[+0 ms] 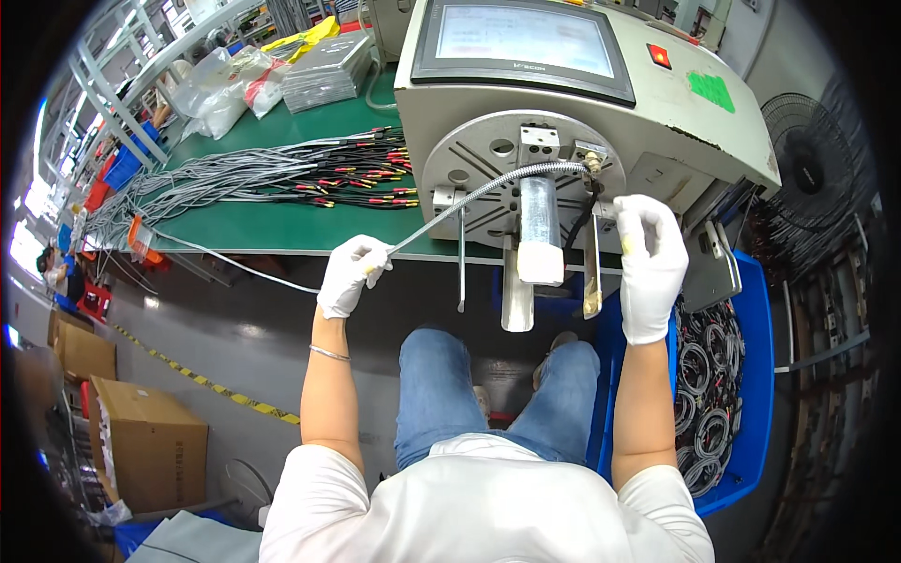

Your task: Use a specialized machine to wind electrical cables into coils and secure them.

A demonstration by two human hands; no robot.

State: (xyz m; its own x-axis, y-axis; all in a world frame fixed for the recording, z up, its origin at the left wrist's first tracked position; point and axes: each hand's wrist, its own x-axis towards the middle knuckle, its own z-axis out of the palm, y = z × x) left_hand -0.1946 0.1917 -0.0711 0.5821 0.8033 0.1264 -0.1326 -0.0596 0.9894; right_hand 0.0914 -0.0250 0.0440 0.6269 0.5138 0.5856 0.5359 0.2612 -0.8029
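Note:
My left hand (349,272), in a white glove, is closed round a grey cable (479,196). From that hand the cable rises to the right, over the silver cylinder (539,214) of a winding machine, to a small brass-coloured fitting (592,161) at the upper right of its round slotted plate (462,155). On the other side of my left hand, the cable trails left toward an orange holder (141,239). My right hand (651,263), also gloved, is raised beside the plate's right edge, near a metal prong (591,267). Its fingers look partly bent, with nothing visible in them.
Many grey cables with black, red and yellow ends (310,169) lie on the green bench (272,225). The machine's screen (521,42) and red switch (659,56) are above. At my right a blue bin (755,375) holds coiled cables (713,422). Cardboard boxes (155,441) stand at left.

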